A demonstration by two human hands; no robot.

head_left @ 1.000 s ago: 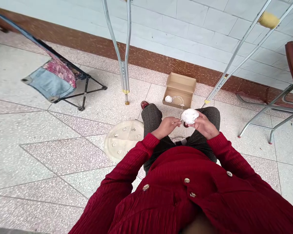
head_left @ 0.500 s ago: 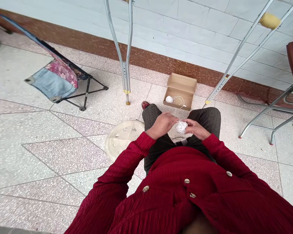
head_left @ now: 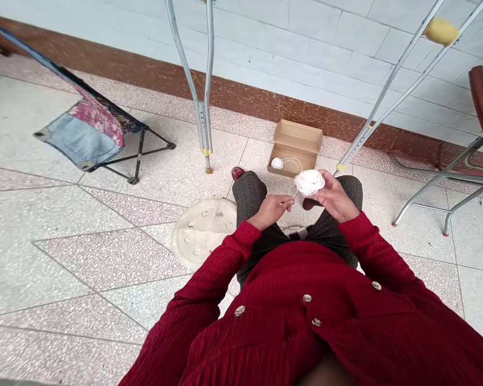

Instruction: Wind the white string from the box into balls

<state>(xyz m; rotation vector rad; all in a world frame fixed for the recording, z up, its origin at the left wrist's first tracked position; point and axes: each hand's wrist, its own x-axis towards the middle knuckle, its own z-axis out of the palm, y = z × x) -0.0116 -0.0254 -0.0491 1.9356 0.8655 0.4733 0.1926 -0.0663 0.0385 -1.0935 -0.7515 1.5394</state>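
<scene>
A ball of white yarn [head_left: 309,183] is held above my knees by my right hand [head_left: 336,199], whose fingers are closed on its right side. My left hand [head_left: 271,210] pinches a white yarn strand [head_left: 293,190] just left of the ball. Beyond my hands, an open cardboard box [head_left: 298,143] stands on the floor with its lid tipped back toward the wall. Inside it lies a second white yarn ball [head_left: 277,163], with a loose strand curving out to its right.
One metal crutch [head_left: 204,118] stands ahead on the left, another crutch [head_left: 362,134] leans on the right. A folding stool [head_left: 84,136] is at far left, a metal-legged chair [head_left: 446,182] at far right. A round cream lid-like disc [head_left: 189,236] lies beside my left leg.
My right hand has raised the yarn ball away from my lap, toward the box. My left hand has come off the ball and now pinches the strand, slightly lower and apart from it.
</scene>
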